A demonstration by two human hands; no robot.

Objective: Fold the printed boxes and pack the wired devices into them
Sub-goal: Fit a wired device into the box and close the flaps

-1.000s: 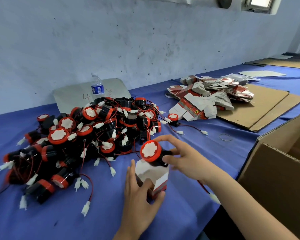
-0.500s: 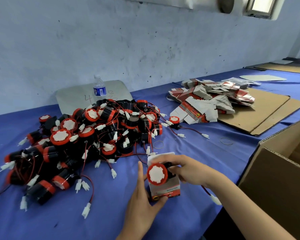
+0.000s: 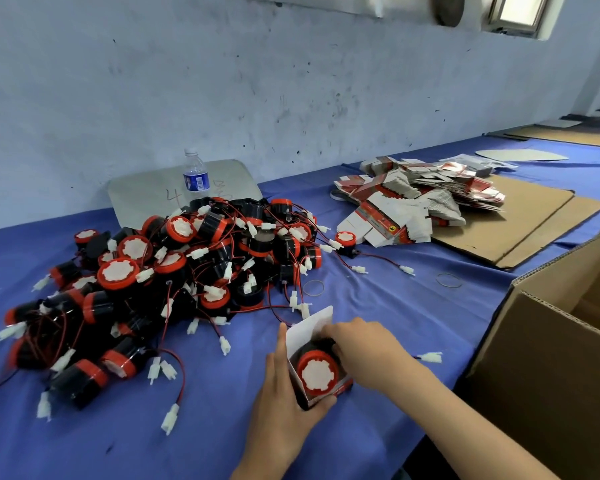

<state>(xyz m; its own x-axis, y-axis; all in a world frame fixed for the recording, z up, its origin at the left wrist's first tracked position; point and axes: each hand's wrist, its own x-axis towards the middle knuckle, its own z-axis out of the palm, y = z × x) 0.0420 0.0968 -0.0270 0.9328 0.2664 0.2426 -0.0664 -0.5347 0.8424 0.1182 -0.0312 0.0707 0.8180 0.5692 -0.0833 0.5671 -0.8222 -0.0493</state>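
Red and black, the round wired device (image 3: pixel 317 372) with a white middle sits inside the small printed cardboard box (image 3: pixel 310 332), near the front of the blue cloth table (image 3: pixel 413 306). The left hand (image 3: pixel 284 407) wraps around the box's side and bottom and holds it. The right hand (image 3: pixel 364 351) has its fingers curled on the device's black body. A big pile of red and black devices with white plugs (image 3: pixel 174 271) lies just behind. Flat printed boxes (image 3: pixel 416 199) are stacked far back on the right, by a brown cardboard carton (image 3: pixel 551 375).
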